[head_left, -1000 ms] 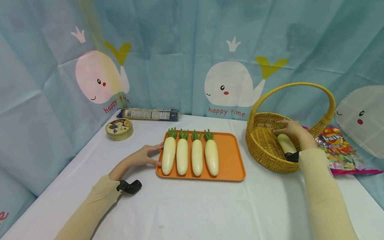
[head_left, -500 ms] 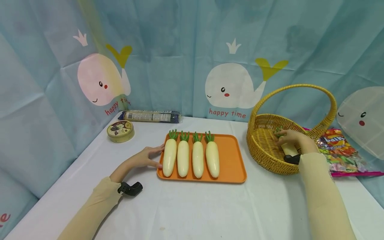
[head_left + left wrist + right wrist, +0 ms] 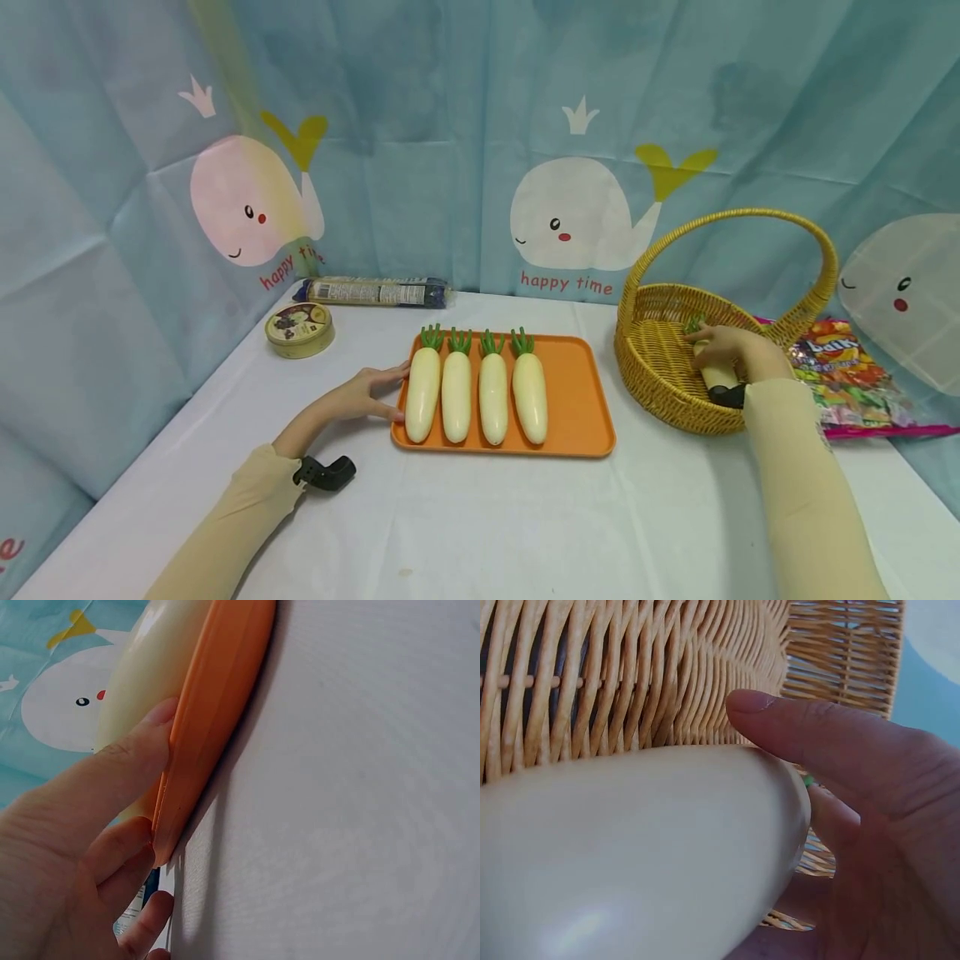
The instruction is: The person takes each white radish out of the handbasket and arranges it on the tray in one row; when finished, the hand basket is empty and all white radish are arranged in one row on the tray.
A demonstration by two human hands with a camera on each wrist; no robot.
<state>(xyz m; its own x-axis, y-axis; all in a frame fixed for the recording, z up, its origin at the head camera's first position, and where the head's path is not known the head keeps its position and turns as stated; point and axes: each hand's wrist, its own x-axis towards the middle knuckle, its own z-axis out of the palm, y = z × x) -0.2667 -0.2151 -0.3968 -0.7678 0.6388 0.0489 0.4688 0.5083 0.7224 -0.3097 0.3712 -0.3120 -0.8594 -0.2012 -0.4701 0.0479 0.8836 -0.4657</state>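
Note:
An orange tray [image 3: 573, 392] lies mid-table with several white radishes [image 3: 493, 398] in a row, green tops pointing away. Against its left rim rests my left hand [image 3: 352, 396], thumb and fingertips touching the edge with the fingers loosely extended. In the left wrist view the thumb lies on the tray's rim [image 3: 217, 697], beside the nearest radish [image 3: 161, 652]. My right hand [image 3: 738, 350] reaches into a wicker basket [image 3: 652, 379] and grips another white radish [image 3: 717, 375]. The right wrist view has the thumb and fingers on opposite sides of this radish's [image 3: 630, 847] upper end.
A round tin [image 3: 300, 331] and a long wrapped packet [image 3: 375, 292] lie at the back left. The basket's tall handle [image 3: 735, 214] arches over the right hand. A colourful candy bag [image 3: 847, 375] lies right of the basket. A whale-printed curtain [image 3: 435, 150] hangs behind the table.
My right hand has lowered onto the radish in the basket, and its fingers have closed round it. The left hand stays at the tray's rim; the head view has shifted slightly.

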